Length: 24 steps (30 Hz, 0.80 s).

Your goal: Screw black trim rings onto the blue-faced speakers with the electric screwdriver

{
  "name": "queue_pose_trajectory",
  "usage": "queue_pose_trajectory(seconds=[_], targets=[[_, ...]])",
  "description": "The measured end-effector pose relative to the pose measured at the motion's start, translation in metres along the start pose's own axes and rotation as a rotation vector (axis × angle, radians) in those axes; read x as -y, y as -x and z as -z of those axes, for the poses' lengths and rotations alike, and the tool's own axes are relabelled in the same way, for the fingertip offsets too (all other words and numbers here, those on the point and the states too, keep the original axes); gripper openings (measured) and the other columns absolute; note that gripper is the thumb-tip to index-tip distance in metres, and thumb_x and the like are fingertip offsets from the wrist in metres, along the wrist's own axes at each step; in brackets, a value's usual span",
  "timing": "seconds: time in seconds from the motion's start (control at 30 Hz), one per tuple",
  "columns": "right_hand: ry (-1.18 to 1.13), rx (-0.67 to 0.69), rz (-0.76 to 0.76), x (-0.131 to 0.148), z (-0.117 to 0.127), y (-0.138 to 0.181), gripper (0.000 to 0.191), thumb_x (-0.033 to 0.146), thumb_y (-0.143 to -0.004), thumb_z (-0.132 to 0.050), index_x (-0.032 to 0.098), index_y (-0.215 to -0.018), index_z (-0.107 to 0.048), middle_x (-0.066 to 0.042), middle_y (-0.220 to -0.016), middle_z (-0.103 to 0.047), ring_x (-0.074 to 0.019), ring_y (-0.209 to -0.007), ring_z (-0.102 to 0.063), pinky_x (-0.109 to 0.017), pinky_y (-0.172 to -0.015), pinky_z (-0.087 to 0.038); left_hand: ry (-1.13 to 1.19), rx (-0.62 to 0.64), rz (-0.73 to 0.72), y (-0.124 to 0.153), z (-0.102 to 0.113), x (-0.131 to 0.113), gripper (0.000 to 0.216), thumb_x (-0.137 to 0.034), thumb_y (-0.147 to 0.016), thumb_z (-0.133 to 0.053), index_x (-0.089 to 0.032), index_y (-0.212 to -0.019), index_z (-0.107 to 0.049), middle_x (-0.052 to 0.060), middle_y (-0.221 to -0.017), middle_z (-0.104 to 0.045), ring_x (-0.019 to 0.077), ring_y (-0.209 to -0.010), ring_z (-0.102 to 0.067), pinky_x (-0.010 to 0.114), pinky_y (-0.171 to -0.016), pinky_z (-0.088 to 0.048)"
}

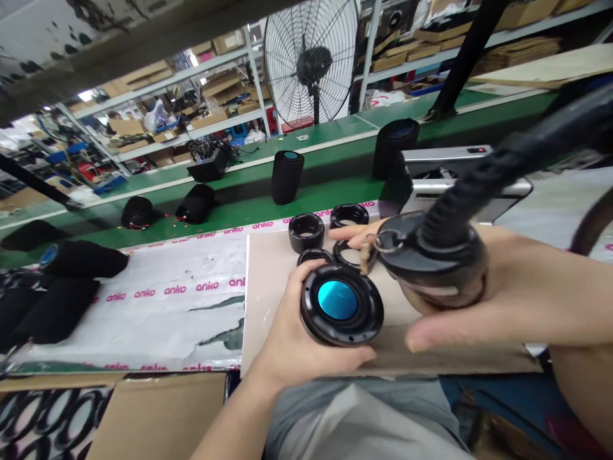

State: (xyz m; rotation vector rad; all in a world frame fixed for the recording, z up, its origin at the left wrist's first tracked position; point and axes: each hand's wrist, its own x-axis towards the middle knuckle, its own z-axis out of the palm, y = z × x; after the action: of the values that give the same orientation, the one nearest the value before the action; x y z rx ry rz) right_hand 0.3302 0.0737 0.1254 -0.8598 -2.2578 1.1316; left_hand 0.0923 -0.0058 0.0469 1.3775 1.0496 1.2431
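Note:
My left hand [297,338] is wrapped round a black cylindrical speaker [371,313], its ringed end with a shiny blue disc facing up toward me. In my right hand [507,300] is what looks like an electric screwdriver [431,255], with a thick black cable and a metal ring at its top. The tool's lower end is hidden by my hand. Just beyond the speaker stand several black rings, among them one ring [306,233] at the left and another ring [349,216] at the back. They lie on a beige board [268,268].
Black fabric-covered speakers, one upright [287,179], stand and lie along the green bench [335,185]. A silver device [445,153] sits at the right. A carton [158,415] with black rings is at lower left. Behind stand a large fan [311,64] and loaded shelves.

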Motion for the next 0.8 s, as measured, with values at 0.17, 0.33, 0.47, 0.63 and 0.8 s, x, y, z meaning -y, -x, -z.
queue_pose_trajectory(seconds=[0.17,0.33,0.47,0.63,0.8], targets=[[0.025,-0.148,-0.181,-0.001,-0.026,0.01,0.075,0.046,-0.059,-0.099,0.043,-0.129,-0.074,0.006,-0.084,-0.073,-0.0183,-0.068,-0.066,-0.024,-0.049,-0.053,0.012,-0.022,0.007,-0.001,-0.002,-0.005,0.098,-0.022,-0.053,-0.11,-0.026,-0.135,-0.055,0.01,-0.143,-0.073,0.0361,-0.132,-0.074,0.05,-0.116,-0.061],[0.084,-0.15,-0.347,0.014,-0.03,0.005,0.064,0.044,-0.059,-0.089,0.043,-0.123,-0.076,0.005,-0.066,-0.064,-0.0208,-0.062,-0.06,-0.028,-0.049,-0.047,0.007,-0.048,0.044,0.001,-0.006,-0.007,0.099,-0.028,-0.055,-0.109,-0.025,-0.136,-0.052,0.014,-0.149,-0.068,0.0404,-0.139,-0.07,0.058,-0.122,-0.055],[0.185,-0.172,-0.391,0.024,-0.028,0.0,0.059,0.048,-0.052,-0.087,0.045,-0.11,-0.079,0.001,-0.069,-0.068,-0.0291,-0.075,-0.071,-0.038,-0.064,-0.06,0.043,-0.07,0.016,0.003,-0.008,-0.003,0.102,-0.027,-0.056,-0.109,-0.027,-0.139,-0.05,0.012,-0.149,-0.066,0.0382,-0.137,-0.071,0.056,-0.12,-0.057],[0.332,-0.159,-0.558,0.027,-0.034,-0.001,0.048,0.061,-0.049,-0.078,0.041,-0.093,-0.08,-0.003,-0.093,-0.08,-0.0374,-0.079,-0.076,-0.05,-0.059,-0.062,0.184,-0.026,0.032,0.004,-0.011,0.0,0.102,-0.016,-0.055,-0.108,-0.028,-0.139,-0.052,0.007,-0.142,-0.073,0.0331,-0.13,-0.075,0.046,-0.113,-0.062],[0.426,-0.289,-0.352,0.025,-0.035,0.002,0.053,0.052,-0.061,-0.073,0.042,-0.113,-0.08,-0.005,-0.086,-0.077,-0.0385,-0.09,-0.077,-0.047,-0.064,-0.066,0.264,-0.029,0.115,0.007,-0.014,0.001,0.106,-0.01,-0.054,-0.107,-0.031,-0.14,-0.05,0.004,-0.138,-0.075,0.0293,-0.127,-0.076,0.045,-0.116,-0.059]])
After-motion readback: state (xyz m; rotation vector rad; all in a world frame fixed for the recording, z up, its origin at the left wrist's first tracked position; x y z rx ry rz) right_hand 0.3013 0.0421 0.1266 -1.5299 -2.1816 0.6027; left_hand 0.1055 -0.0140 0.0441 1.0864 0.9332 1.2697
